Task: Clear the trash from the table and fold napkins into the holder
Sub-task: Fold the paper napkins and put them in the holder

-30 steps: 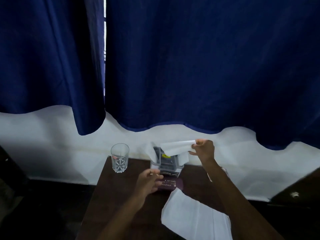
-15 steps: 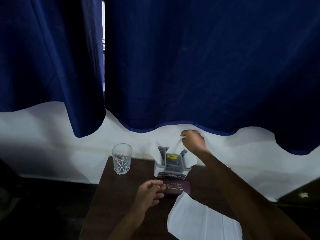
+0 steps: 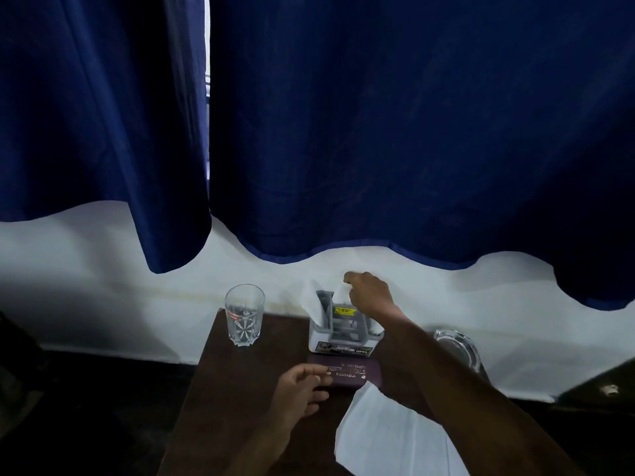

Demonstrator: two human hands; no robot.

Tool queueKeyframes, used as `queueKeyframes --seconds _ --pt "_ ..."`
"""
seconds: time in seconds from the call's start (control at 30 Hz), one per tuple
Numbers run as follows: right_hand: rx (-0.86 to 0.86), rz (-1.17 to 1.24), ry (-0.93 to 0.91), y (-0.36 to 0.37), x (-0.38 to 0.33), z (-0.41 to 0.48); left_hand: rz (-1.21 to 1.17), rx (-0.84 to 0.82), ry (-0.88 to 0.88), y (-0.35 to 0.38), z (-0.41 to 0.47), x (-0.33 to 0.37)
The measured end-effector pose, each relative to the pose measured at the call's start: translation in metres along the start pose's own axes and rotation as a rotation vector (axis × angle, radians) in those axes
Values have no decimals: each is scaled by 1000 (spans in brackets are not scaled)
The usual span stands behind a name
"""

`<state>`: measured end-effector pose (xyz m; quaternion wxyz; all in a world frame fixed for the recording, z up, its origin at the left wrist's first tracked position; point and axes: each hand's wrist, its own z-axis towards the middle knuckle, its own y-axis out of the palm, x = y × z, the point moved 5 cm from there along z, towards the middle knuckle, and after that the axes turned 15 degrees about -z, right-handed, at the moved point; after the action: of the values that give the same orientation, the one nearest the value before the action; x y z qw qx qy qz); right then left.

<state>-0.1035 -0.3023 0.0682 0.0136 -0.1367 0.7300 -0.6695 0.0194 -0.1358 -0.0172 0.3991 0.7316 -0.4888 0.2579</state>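
A white and grey napkin holder [image 3: 340, 334] stands at the far edge of the dark brown table [image 3: 220, 389]. My right hand [image 3: 369, 293] is above it, fingers pinched on a folded white napkin [image 3: 341, 292] that sits down in the holder's middle slot. Another white napkin [image 3: 311, 297] sticks out of its left side. My left hand [image 3: 302, 389] rests on the table with loosely curled fingers, touching the left end of a maroon case [image 3: 350, 372] with printed lettering. An unfolded white napkin [image 3: 388, 438] lies flat at the near right, partly under my right forearm.
A clear cut-glass tumbler [image 3: 244, 316] stands at the table's far left corner. A glass ashtray [image 3: 458, 348] sits at the far right edge. Dark blue curtains [image 3: 378, 132] hang over a white wall behind the table. The floor on both sides is dark.
My right hand carried the napkin from the right of the holder to above it and pushed it down into the slot. My left hand let go of the holder and dropped back to the table.
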Motion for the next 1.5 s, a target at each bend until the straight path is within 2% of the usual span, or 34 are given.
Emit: queueKeyframes --seconds 0.17,0.37,0.5,0.6,0.8,0.87,1.03,1.23,1.3,1.4,1.5 --pt "40 -20 -27 -1 2 -5 50 -8 -5 6 -4 -5" --pt "326 -49 -7 -8 15 -52 151 -37 -22 10 -12 -18" --pt "283 119 -66 10 24 -105 270 25 -18 14 -6 -42" --pt "188 265 -26 29 28 -137 380 88 -17 16 -3 -64" --pt "95 585 15 59 33 -199 850 154 141 34 -22 -82" --pt "94 651 45 61 38 -217 899 165 150 38 -27 -83" --pt "47 704 117 56 60 -235 683 103 103 55 -34 -71" --pt "55 790 146 32 80 -255 9 -84 115 92 -85 -20" --pt "45 830 164 25 84 -266 -184 -211 73 99 -101 -8" --pt "68 925 209 14 89 -287 -282 -362 32 105 -125 5" --pt "129 1054 290 5 93 -317 -306 -444 -30 106 -145 12"
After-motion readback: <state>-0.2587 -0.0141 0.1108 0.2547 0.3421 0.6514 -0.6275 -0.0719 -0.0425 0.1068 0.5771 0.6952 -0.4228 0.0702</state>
